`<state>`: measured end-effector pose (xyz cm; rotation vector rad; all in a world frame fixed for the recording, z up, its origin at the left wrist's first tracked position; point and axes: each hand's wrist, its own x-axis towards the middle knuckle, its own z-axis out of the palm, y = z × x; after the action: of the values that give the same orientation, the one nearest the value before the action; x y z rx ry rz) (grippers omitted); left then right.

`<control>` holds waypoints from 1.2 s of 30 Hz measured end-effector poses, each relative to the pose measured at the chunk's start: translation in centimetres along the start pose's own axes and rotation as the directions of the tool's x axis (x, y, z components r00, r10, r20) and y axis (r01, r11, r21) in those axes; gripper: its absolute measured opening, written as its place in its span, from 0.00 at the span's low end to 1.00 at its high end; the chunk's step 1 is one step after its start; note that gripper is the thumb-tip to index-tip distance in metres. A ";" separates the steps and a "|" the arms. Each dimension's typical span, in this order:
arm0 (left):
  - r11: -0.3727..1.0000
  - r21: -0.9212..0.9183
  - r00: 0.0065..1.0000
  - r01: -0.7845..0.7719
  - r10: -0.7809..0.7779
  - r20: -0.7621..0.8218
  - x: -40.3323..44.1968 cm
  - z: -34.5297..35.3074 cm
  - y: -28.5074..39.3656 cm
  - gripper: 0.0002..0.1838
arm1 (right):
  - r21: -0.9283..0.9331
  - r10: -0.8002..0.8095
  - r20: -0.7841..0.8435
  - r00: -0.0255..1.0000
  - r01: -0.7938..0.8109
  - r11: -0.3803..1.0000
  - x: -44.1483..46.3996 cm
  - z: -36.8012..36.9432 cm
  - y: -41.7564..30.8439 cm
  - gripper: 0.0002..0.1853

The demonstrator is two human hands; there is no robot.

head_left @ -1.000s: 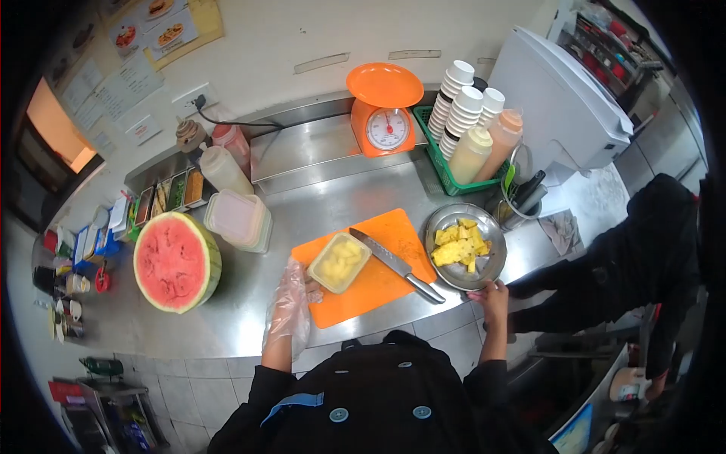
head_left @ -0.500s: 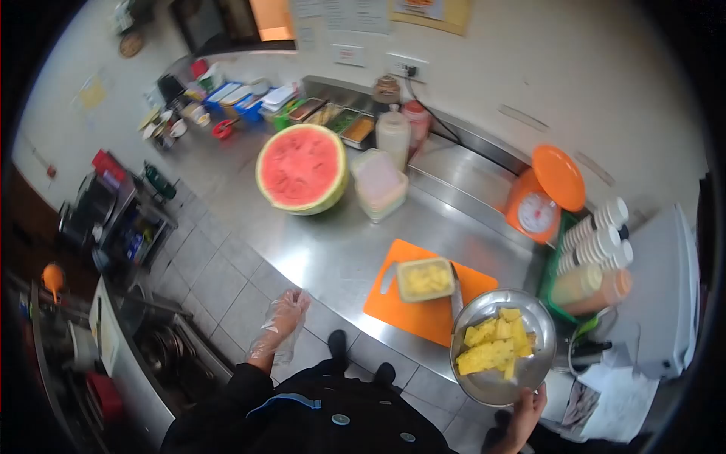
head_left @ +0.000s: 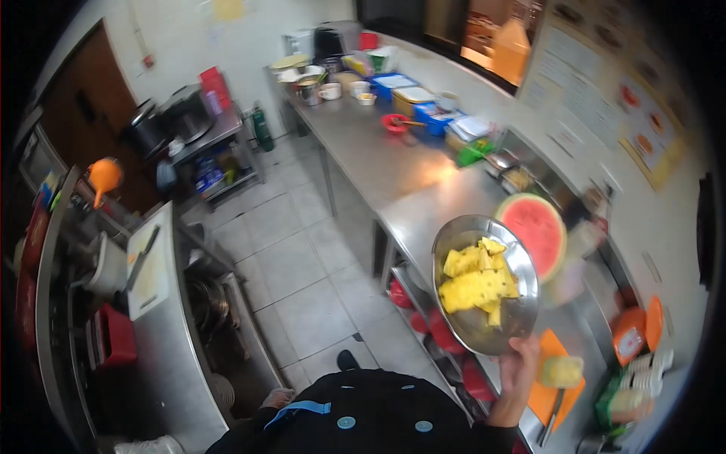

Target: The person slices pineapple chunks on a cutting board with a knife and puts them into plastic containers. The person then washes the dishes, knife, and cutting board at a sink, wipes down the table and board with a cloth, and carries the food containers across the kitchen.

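My right hand (head_left: 519, 372) grips the near rim of a round steel bowl (head_left: 520, 314), bare fingers outside and thumb at the edge. Yellow pineapple pieces (head_left: 476, 286) lie in the bowl, which is held up and tilted in front of the counter. Low beside my body, my left hand (head_left: 278, 398) wears a clear plastic glove; its fingers are too small and blurred to read. Behind the bowl, a cut watermelon half (head_left: 534, 233) shows its red face. On an orange cutting board (head_left: 546, 393) sit a tub of yellow pieces (head_left: 562, 371) and a knife (head_left: 556, 412).
A long steel counter (head_left: 355, 144) runs away at the right, with containers along the wall. At left stands another steel counter (head_left: 170, 363) carrying a white cutting board (head_left: 151, 268) and knife. Tiled floor (head_left: 302, 265) lies between them. An orange scale (head_left: 629, 337) stands far right.
My view has swung left, toward the aisle and far wall. The bowl of pineapple is lifted from beside the orange board, in my right hand. My left hand has dropped close to my body.
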<state>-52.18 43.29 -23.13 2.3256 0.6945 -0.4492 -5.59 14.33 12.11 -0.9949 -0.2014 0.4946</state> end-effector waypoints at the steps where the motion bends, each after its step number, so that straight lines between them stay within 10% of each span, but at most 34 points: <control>1: 0.999 -0.019 0.999 0.036 -0.037 -0.019 -0.3 -0.8 -1.3 0.09 | 0.043 0.001 -0.055 0.998 0.001 0.999 1.8 4.5 1.9 0.19; 4: 0.748 -0.554 0.879 0.366 -0.473 -0.058 -0.1 -1.9 -6.1 0.09 | 0.013 0.153 0.027 0.988 -0.153 0.988 6.8 12.8 7.3 0.17; 6: 0.992 -0.122 0.945 0.006 -0.045 -0.324 1.5 -4.0 -10.5 0.09 | 0.010 0.232 0.117 0.966 -0.235 0.972 9.7 16.8 9.9 0.16; 10: 0.907 -0.276 0.883 0.319 -0.390 -0.262 9.6 -6.2 -16.6 0.08 | -0.057 0.332 0.187 0.925 -0.327 0.943 16.1 25.2 15.6 0.14; 20: 0.819 -0.191 0.824 0.542 -0.562 -0.072 13.4 -19.0 -18.8 0.15 | -0.376 0.577 0.403 0.711 -0.445 0.812 37.4 48.4 31.4 0.14; 26: 0.542 -0.493 0.454 0.681 -0.840 -0.298 15.2 -19.9 -16.9 0.12 | -0.709 0.562 0.674 0.481 0.204 0.675 42.3 70.3 52.1 0.16; 29: 0.470 -0.476 0.455 0.743 -0.877 -0.157 18.1 -20.1 -17.7 0.11 | -0.423 0.419 0.875 0.244 0.806 0.414 39.1 78.7 69.0 0.27; 30: 0.454 -0.442 0.471 0.774 -0.879 -0.078 18.2 -19.5 -17.5 0.10 | -0.318 0.432 0.891 0.142 0.873 0.370 37.7 80.6 73.0 0.29; 32: 0.718 -0.531 0.366 0.450 -0.690 -0.624 19.3 -15.8 -18.8 0.08 | -0.249 0.456 0.887 0.072 0.907 0.341 35.4 83.6 77.3 0.29; 36: 0.339 -0.655 0.252 0.675 -0.941 -0.227 21.0 -24.9 -20.6 0.08 | -0.164 0.563 0.824 -0.064 0.924 0.345 33.7 90.0 83.2 0.31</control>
<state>-44.16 80.92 -25.43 1.3837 2.1834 0.0572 -36.05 135.47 -11.52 -1.3889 -2.5354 0.5979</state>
